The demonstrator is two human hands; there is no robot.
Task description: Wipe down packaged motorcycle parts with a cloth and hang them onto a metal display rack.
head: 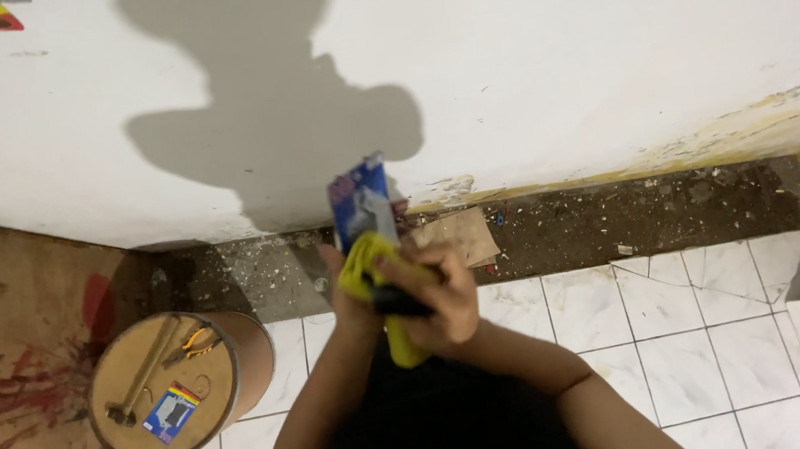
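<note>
Blue blister pack [361, 202]: held upright before wall base, left hand [353, 294] closed under it. Right hand [433, 300] clenched on yellow-handled tool [390, 300]. Opening step seemingly underway; next needs firm, steady pull.

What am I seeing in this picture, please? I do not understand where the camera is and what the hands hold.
The camera sits on a person's head and looks down, so the two arms coming from the bottom are that person's own. The left hand and right hand meet in the middle and together grip a yellow tool with a blue package sticking up. Behind is a white wall with the person's shadow. Below is a tiled floor. At left, a round drum carries a hammer, pliers and a small card.
</note>
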